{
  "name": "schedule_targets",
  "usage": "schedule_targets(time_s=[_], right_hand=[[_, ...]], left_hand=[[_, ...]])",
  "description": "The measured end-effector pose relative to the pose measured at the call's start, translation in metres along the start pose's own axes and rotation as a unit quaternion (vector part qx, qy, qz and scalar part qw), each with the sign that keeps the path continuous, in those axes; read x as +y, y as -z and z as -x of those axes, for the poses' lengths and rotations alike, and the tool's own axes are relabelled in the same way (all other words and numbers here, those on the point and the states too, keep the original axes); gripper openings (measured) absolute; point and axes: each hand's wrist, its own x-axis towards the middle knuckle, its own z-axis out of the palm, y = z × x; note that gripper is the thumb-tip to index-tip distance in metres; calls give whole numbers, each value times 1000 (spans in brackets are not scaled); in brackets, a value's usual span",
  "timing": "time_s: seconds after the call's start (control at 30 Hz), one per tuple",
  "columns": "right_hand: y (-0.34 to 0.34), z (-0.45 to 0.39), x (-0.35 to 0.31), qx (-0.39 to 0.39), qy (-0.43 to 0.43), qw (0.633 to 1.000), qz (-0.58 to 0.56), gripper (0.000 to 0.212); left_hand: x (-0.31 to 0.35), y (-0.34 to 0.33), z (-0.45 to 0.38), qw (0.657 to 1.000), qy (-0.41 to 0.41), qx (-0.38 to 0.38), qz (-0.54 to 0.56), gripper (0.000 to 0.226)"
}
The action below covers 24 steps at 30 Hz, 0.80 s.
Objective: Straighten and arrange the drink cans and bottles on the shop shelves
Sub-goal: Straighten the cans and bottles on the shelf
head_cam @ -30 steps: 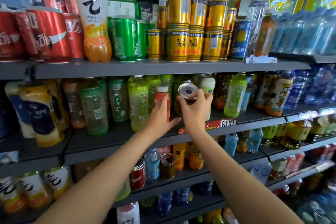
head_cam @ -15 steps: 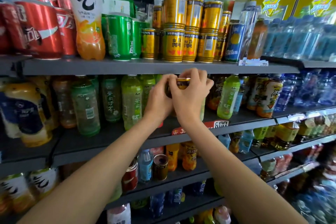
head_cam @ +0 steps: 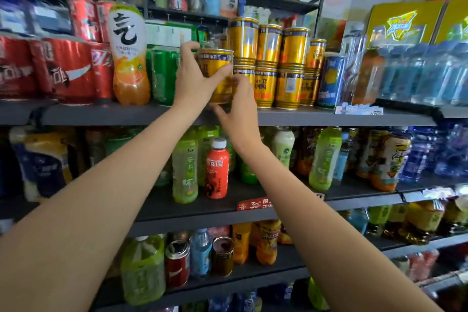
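A gold can (head_cam: 218, 68) stands upright at the front of the upper shelf (head_cam: 304, 117), just left of the stacked gold cans (head_cam: 276, 63). My left hand (head_cam: 195, 78) grips it from the left, fingers curled over its top rim and thumb across its front. My right hand (head_cam: 238, 111) touches the can's lower right side with spread fingers, its palm hanging below the shelf edge. Green cans (head_cam: 164, 76) stand directly left of the held can.
Red cola cans (head_cam: 63, 68) and an orange drink bottle (head_cam: 129, 53) fill the upper shelf's left. Water bottles (head_cam: 417, 73) crowd its right. On the middle shelf stand green tea bottles (head_cam: 184, 170) and a red bottle (head_cam: 217, 170); lower shelves hold mixed cans and bottles.
Both hands have lifted the gold can from the middle shelf up to the upper shelf, beside the gold can stack. The camera view tilted upward.
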Motion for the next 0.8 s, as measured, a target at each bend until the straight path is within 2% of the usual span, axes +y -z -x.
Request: schedule_targets(time_s=[0.2,0.3,0.43,0.57,0.7,0.8], right_hand=[[-14,0,11,-11,-2,999,51,44],[-19,-3,19,3,0,996,89,37],[-27,-5,27,27,-7,991,133,30],[-33,-4,32,44,19,986,160,30],[-34,-4,30,37,18,985,165,29],[-25,-8,30,99,-20,987,122,29]], left_hand=[[-8,-4,-4,988,33,-87,-121,69],[-11,-3,0,979,25,-90,-179,78],[-14,-5,11,944,-11,-90,-317,77],[-17,-7,12,951,-5,-48,-306,67],[-17,-11,8,954,0,-43,-298,56],[-17,-11,4,952,3,-51,-302,55]])
